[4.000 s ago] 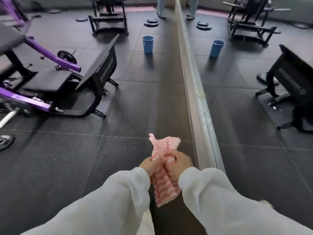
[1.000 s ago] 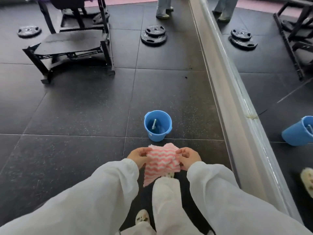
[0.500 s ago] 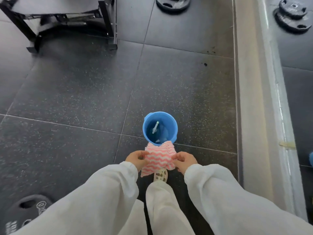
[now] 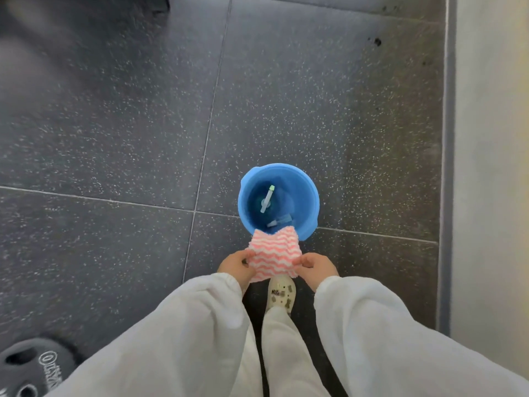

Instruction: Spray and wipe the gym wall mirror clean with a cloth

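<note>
Dark speckled rubber floor tiles (image 4: 114, 138) under you, pale ledge (image 4: 486, 167) along the rt edge; blue bucket (image 4: 310, 190) sits just ahead of your shoe (image 4: 282, 293), w/ a spray bottle (image 4: 266, 199) standing inside; your left hand (image 4: 236, 266) & right hand (image 4: 316, 267) each pinch a side of the pink-white striped cloth (image 4: 273, 257), spread between them, its far edge over the bucket's near rim; weight plate (image 4: 31, 368) at bottom left.
</note>
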Demonstrator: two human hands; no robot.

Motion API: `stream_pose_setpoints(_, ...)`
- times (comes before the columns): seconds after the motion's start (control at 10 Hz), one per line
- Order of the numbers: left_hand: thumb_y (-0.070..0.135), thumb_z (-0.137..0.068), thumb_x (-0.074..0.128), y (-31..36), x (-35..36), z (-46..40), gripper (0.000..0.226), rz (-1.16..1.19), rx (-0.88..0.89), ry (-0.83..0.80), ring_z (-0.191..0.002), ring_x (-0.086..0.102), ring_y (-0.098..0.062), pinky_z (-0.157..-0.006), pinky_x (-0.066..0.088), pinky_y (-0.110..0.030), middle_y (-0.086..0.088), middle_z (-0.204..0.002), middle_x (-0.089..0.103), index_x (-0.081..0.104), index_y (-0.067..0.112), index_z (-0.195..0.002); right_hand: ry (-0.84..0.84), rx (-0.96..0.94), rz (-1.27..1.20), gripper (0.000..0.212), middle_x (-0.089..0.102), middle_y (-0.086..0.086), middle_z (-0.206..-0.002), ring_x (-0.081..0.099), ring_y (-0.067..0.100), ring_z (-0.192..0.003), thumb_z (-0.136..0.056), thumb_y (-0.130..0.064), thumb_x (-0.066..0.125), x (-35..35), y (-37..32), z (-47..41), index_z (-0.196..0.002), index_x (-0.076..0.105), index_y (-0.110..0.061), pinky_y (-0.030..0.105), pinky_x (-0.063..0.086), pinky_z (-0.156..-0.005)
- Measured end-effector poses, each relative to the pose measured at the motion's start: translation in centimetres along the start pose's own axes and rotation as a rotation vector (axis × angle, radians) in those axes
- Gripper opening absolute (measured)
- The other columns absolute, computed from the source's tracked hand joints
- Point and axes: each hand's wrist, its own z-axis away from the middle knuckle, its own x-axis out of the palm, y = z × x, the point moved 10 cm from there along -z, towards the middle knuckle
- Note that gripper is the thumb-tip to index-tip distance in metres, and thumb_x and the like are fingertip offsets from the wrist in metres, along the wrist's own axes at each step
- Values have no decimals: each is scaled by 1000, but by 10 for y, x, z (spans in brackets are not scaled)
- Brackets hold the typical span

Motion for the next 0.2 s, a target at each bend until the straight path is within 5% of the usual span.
stream_pose_setpoints(0.2, 8, -88, 55, -6, 9, -49, 43, -46, 22, -17, -109, 60, -26, -99, 45, -38, -11, -122, 63, 55, 15, -131, -22, 20, -25, 12, 64, 5, -112, 59, 19, -102, -92, -13, 56, 12, 9, -47, -96, 60, -22, 31, 47, -90)
